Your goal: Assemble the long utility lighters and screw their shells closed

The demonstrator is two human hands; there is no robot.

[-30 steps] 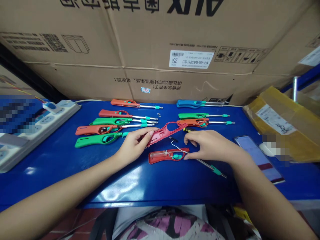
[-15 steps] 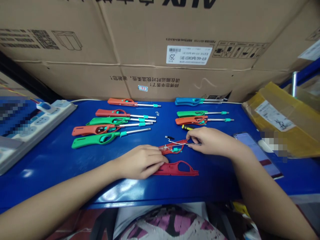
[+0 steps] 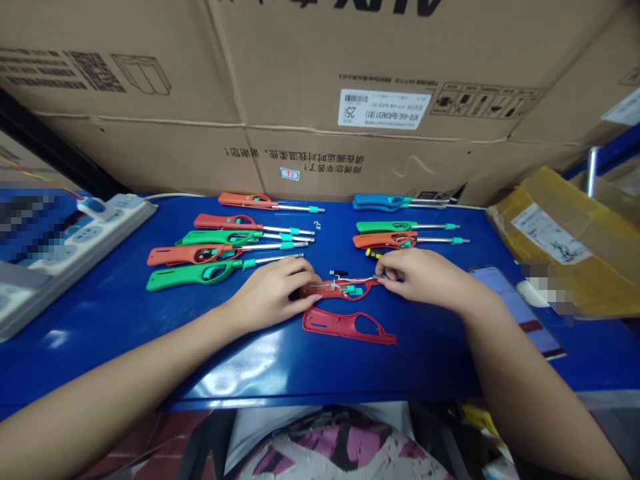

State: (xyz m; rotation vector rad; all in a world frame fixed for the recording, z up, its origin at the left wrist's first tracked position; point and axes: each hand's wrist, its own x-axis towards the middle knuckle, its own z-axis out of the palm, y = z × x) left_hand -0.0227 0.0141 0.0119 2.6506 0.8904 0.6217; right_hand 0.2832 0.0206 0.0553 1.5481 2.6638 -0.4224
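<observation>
An opened red lighter shell half (image 3: 367, 288) lies on the blue table with a turquoise trigger (image 3: 354, 291), a clear inner part and a thin white wire in it. My left hand (image 3: 280, 290) pinches its left end between thumb and fingers. At the shell's narrow right end, my right hand (image 3: 423, 277) has its fingertips closed on a small metal piece, mostly hidden by the fingers. The matching red shell half (image 3: 345, 325) lies loose nearer me, inner side up. A small black-tipped part (image 3: 339, 273) shows just beyond the opened shell.
Several long-necked lighters, such as a green one (image 3: 193, 275), lie at the left; a blue one (image 3: 380, 202) and others lie at the back right. A yellow-and-black screwdriver (image 3: 373, 253), phone (image 3: 520, 310), yellow-taped package (image 3: 565, 240) and power strip (image 3: 80, 250) surround the work spot.
My left hand has moved away from the loose red shell half, up onto the left end of the opened shell. The loose half is now uncovered and slightly turned. My right hand stays near the narrow end.
</observation>
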